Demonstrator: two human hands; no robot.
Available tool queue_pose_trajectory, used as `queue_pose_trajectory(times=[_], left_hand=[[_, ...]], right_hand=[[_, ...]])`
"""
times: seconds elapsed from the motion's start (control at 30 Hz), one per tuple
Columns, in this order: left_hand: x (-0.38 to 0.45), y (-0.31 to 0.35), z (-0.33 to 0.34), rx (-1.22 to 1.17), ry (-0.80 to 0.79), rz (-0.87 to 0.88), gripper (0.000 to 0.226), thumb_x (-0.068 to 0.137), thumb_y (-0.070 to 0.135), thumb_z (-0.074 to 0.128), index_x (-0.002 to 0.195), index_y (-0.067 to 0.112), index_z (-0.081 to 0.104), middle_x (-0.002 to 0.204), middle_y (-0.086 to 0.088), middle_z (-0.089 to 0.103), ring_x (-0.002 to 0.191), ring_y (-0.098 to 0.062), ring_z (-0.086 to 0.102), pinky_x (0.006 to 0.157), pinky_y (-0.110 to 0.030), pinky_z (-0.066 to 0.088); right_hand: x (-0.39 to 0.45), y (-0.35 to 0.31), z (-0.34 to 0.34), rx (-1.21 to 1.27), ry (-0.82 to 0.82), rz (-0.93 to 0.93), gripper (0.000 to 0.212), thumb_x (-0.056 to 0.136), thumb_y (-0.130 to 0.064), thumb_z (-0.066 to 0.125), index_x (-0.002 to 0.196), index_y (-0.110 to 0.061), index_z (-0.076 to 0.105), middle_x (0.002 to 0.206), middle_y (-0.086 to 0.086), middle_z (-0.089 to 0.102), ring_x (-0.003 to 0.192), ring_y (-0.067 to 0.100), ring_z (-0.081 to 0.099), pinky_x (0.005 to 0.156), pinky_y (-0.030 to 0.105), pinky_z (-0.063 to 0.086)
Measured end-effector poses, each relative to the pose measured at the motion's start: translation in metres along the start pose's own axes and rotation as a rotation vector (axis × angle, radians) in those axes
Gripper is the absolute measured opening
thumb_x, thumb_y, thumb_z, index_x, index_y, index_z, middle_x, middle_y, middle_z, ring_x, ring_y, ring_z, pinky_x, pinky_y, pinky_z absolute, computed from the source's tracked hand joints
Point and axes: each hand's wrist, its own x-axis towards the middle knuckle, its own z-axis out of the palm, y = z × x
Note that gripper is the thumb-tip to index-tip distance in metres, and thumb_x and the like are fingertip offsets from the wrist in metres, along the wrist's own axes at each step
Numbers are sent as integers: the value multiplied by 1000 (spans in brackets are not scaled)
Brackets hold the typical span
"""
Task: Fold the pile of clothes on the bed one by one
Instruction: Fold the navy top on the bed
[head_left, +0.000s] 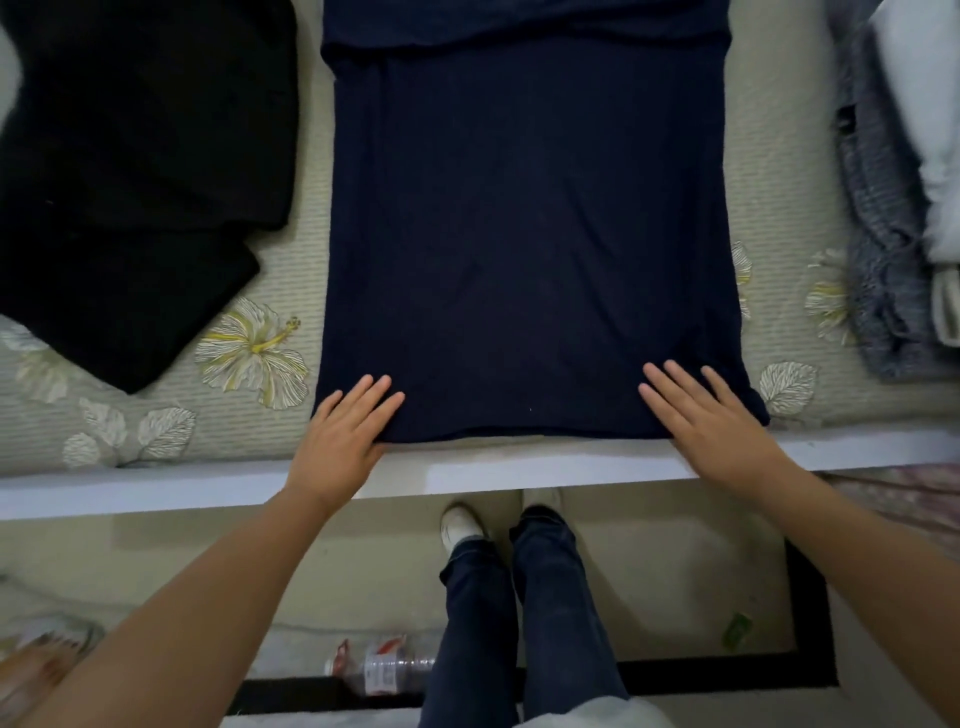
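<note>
A black garment (130, 171) lies on the bed (311, 249) to the left of the navy shirt (530, 249), apart from it. The navy shirt is spread flat, its long axis running straight away from the person, near hem along the bed's white edge (493, 467) and its far end already turned over in a band. The left hand (337, 447) lies flat on the shirt's near left corner, fingers straight and slightly apart, holding nothing. The right hand (711, 421) lies the same way on the near right corner, its grip also unclosed. Each hand is nearest its own corner, the hem stretched between them. Judging by this, the coming move is likely to lift the hem away from the person, toward the far band. Right of the shirt sits a heap of grey and pale clothes (893, 208), probably still to be folded.
</note>
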Motion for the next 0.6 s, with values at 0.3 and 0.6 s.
queue_pose_trajectory(times=[0.3, 0.6], left_hand=[[16, -6, -11, 3, -81, -248, 72, 84, -11, 37, 146, 14, 9, 155, -2, 3, 143, -17, -3, 112, -29, -7], [-22, 0, -21, -42, -307, -219, 79, 80, -19, 34, 146, 13, 3, 155, -2, -1, 142, -14, -4, 111, -23, -7]], right_hand=[[14, 5, -15, 93, -55, 213, 77, 40, 26, 72, 112, 3, 62, 122, 23, 58, 109, 41, 57, 89, 55, 43], [-16, -16, -32, 292, -400, 321, 65, 88, 10, 31, 146, -11, 9, 155, 4, 0, 143, 15, -2, 110, 21, -9]])
